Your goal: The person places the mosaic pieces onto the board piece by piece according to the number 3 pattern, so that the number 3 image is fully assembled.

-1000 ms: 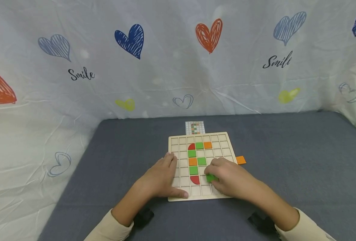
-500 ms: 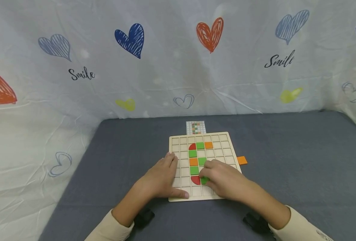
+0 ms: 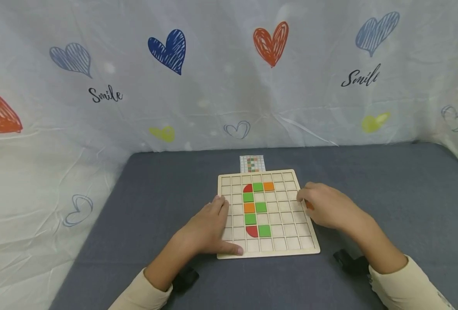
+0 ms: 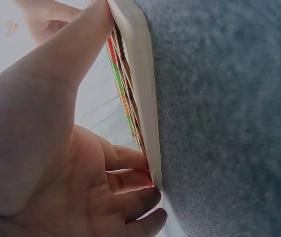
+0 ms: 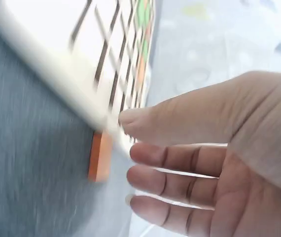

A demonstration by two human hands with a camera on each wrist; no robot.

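A wooden grid board (image 3: pixel 291 230) lies on the table with green, orange and red tiles in its cells. My left hand (image 3: pixel 205 228) rests along its left edge, thumb at the near corner and fingertips at the side. In the lowest coloured row, a green square tile (image 3: pixel 264 231) sits right of a red rounded tile (image 3: pixel 252 231). My right hand (image 3: pixel 331 209) hovers at the board's right edge, over a loose orange tile (image 5: pixel 100 155). In the right wrist view its thumb and fingers are apart, with that tile below them against the board's side.
A small printed pattern card (image 3: pixel 252 163) lies at the board's far edge, partly covered by it. Dark grey cloth (image 3: pixel 166 185) covers the table. Behind stands a white curtain (image 3: pixel 213 94) with hearts.
My right hand slid the green tile left into the cell beside the red one, let go, and moved right to the orange tile. My left hand stayed put.
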